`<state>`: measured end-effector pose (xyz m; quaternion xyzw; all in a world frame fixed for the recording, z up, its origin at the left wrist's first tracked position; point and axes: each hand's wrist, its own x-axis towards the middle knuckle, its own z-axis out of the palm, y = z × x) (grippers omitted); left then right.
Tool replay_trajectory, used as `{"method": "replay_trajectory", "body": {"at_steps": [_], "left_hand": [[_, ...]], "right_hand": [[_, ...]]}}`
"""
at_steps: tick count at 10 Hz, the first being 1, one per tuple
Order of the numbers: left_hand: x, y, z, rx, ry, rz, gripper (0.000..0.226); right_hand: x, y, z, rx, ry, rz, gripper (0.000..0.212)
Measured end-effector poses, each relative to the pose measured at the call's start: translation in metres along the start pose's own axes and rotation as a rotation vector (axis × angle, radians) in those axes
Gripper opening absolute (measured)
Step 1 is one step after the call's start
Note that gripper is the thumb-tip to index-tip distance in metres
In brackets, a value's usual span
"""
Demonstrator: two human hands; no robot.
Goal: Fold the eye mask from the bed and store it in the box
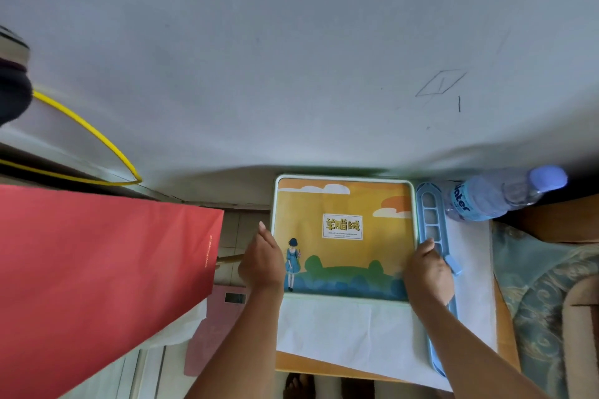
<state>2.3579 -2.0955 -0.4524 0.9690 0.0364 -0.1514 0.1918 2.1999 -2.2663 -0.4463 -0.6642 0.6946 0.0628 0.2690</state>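
Note:
The box [345, 204] is a flat square case with a pale green rim and a closed lid printed with an orange sky, clouds, green bushes and a girl in a blue dress. It lies on white paper on a small table. My left hand [262, 261] rests against the box's left edge, fingers together and pointing away from me. My right hand [428, 266] presses on the box's lower right corner. Neither hand visibly wraps around the box. No eye mask is in sight. The wide grey bed sheet [291, 58] fills the upper half of the view.
A light blue plastic rack [434, 214] lies along the box's right side. A water bottle [499, 194] lies on its side at the right. A red paper bag [97, 269] stands at the left, with a pink scale [214, 327] below and a yellow hoop [97, 136] above.

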Motion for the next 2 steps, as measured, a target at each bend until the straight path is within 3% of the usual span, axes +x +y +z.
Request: {"method": "replay_trajectory", "body": {"at_steps": [2], "left_hand": [[-0.001,0.004,-0.022,0.093,-0.089,0.016,0.053]], "right_hand": [[-0.005,-0.001,-0.025,-0.106,-0.202,-0.049,0.045]]}}
